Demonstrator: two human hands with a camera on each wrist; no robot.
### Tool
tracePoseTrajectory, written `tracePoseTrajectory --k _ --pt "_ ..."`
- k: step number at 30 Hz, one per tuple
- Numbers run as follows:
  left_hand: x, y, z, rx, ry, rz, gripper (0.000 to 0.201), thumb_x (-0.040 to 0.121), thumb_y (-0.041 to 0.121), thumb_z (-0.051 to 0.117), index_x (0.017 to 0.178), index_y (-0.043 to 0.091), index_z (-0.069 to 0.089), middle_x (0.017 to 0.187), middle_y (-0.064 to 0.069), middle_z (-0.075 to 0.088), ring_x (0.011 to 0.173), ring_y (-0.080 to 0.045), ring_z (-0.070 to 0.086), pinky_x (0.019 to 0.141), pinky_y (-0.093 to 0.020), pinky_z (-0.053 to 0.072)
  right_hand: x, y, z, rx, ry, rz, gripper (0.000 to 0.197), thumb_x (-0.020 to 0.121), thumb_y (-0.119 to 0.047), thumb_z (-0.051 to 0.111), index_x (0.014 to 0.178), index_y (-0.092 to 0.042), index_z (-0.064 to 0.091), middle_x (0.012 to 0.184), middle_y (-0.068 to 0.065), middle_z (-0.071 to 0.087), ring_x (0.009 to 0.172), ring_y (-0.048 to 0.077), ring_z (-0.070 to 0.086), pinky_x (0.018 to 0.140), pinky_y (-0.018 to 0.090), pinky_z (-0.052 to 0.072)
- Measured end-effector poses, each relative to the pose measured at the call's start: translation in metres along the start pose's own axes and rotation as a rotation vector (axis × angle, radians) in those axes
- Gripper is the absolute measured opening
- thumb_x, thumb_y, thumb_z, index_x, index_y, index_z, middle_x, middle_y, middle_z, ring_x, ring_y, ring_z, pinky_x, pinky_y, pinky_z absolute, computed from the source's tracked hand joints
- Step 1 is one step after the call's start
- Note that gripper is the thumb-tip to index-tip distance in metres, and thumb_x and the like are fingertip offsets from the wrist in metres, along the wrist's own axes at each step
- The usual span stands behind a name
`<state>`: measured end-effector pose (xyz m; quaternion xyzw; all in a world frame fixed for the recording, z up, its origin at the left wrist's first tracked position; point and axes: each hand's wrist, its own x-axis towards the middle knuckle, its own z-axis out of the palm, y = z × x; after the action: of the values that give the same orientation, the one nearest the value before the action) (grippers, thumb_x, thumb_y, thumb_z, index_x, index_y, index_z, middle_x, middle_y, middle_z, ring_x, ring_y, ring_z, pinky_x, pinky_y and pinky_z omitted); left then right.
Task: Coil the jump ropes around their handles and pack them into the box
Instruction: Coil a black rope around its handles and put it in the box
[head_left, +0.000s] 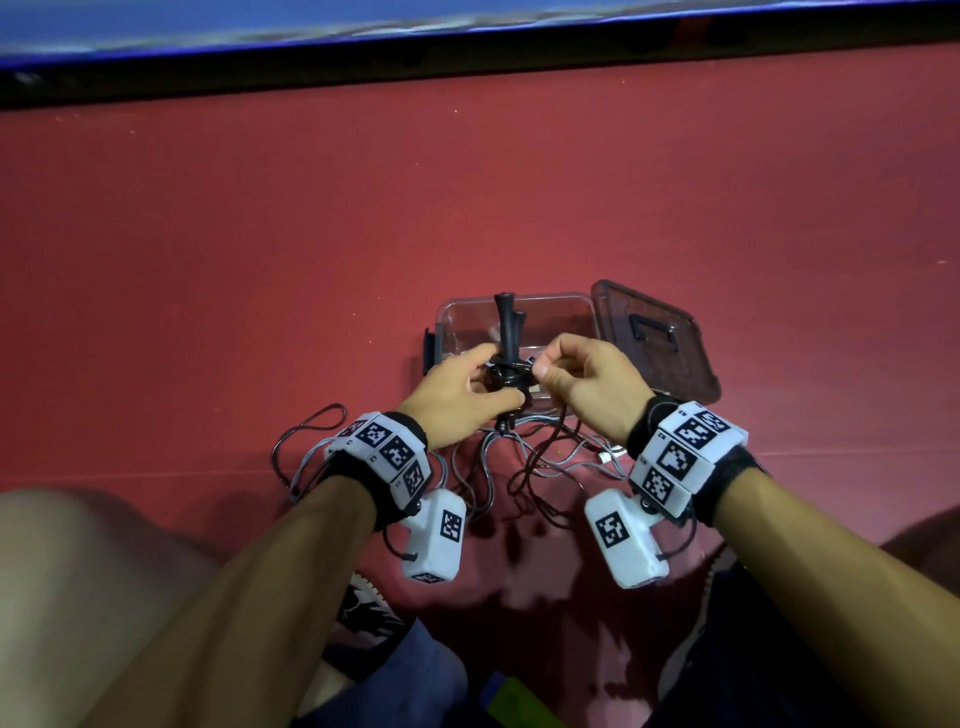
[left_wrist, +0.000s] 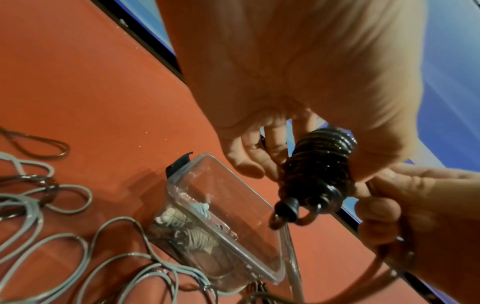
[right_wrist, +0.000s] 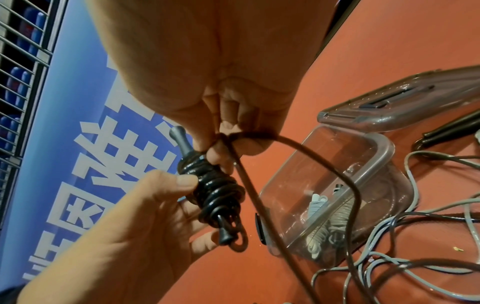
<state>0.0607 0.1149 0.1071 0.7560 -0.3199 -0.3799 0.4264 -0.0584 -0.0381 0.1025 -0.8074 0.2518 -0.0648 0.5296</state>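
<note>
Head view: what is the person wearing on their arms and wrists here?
Both forearms are bare, with no sleeves. Each wrist carries a black strap ringed by white blocks printed with black-and-white square markers, on the left wrist and the right wrist. Under each wrist hangs a white boxy camera unit bearing another marker, with a thin black cable. No gloves or rings show.

Red floor (head_left: 260, 234) below a blue printed banner (right_wrist: 85, 131).

Dim, warm indoor light is seen throughout; soft shadows are cast at lower centre of the head view, edges are bowed, near skin is blurred.
</note>
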Motion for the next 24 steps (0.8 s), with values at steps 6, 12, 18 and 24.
tracePoseTrajectory --k 6,12,18,24 --pt "-0.002 0.003 0.0 -0.062 -0.037 -0.069 0.063 0.074 0.04 0.085 0.127 0.022 0.053 0.104 0.004 0.076 0.1 -0.014 0.072 0.103 -0.046 0.052 0.0 0.001 -0.003 0.015 -0.013 -0.006 0.021 0.093 -0.014 0.067 0.074 -0.023 0.063 0.063 -0.003 0.065 0.057 0.008 0.061 0.066 0.032 0.05" --pt "-0.002 0.0 -0.001 0.034 0.022 -0.038 0.068 0.06 0.057 0.084 0.111 0.026 0.053 0.1 0.005 0.077 0.097 -0.015 0.073 0.096 -0.047 0.055 -0.001 0.002 0.001 0.108 -0.07 0.053 0.005 0.091 -0.02 0.071 0.094 -0.022 0.067 0.073 0.004 0.072 0.063 0.016 0.068 0.076 0.039 0.056" --pt "-0.003 0.005 -0.009 -0.082 0.016 -0.011 0.035 0.082 0.01 0.082 0.113 0.018 0.068 0.107 -0.005 0.075 0.091 -0.015 0.073 0.087 -0.029 0.055 -0.003 0.002 -0.003 -0.068 -0.09 -0.014 0.015 0.095 -0.035 0.064 0.101 -0.028 0.076 0.078 -0.012 0.071 0.074 0.002 0.062 0.079 0.027 0.05" --pt "-0.003 0.009 -0.01 -0.189 0.017 -0.028 0.038 0.089 -0.003 0.069 0.125 0.009 0.066 0.114 -0.01 0.075 0.103 -0.018 0.072 0.091 -0.025 0.054 -0.007 -0.005 -0.003 0.078 -0.077 0.03 0.013 0.094 -0.039 0.067 0.089 -0.027 0.071 0.062 0.001 0.056 0.058 0.016 0.049 0.061 0.031 0.044"
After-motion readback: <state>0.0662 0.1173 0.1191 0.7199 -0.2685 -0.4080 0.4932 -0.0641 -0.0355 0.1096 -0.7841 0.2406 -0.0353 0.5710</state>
